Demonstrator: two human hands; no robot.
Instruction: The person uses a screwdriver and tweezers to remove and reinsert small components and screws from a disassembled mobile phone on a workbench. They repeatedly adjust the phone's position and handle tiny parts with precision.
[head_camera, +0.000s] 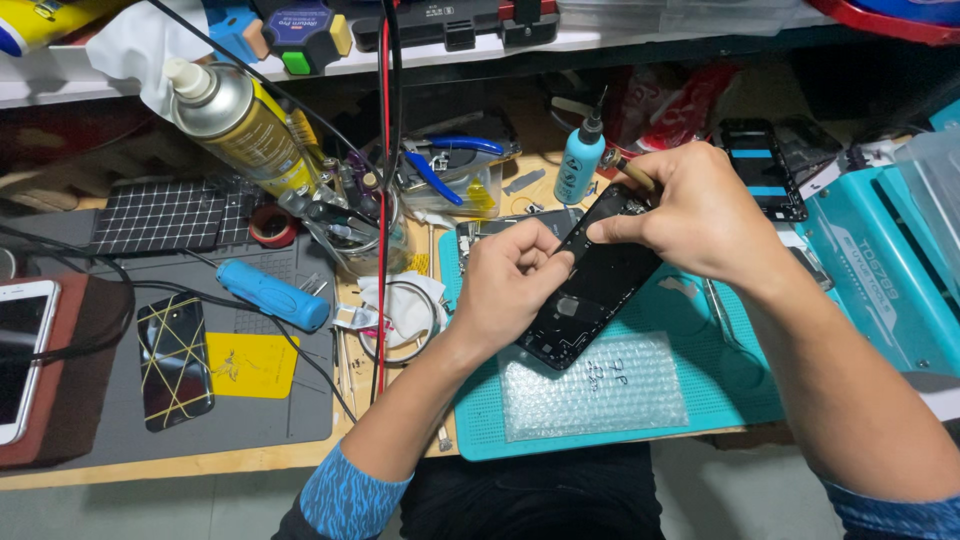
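My left hand (508, 285) grips the side of a black phone body (590, 290), which is held tilted above a teal work mat (720, 370). My right hand (700, 215) holds the phone's top end, thumb and forefinger pinched on its edge, with a wooden-handled tool (632, 172) sticking out between the fingers. Just below the phone, a piece of bubble wrap (595, 385) lies on the mat.
A teal bottle with a black nozzle (580, 160) stands behind the hands. To the left are a spray can (240, 120), a blue-handled screwdriver (272, 295), a cracked black phone (175, 360) on a grey mat and a white phone (22, 350). A teal machine (890, 270) sits at right.
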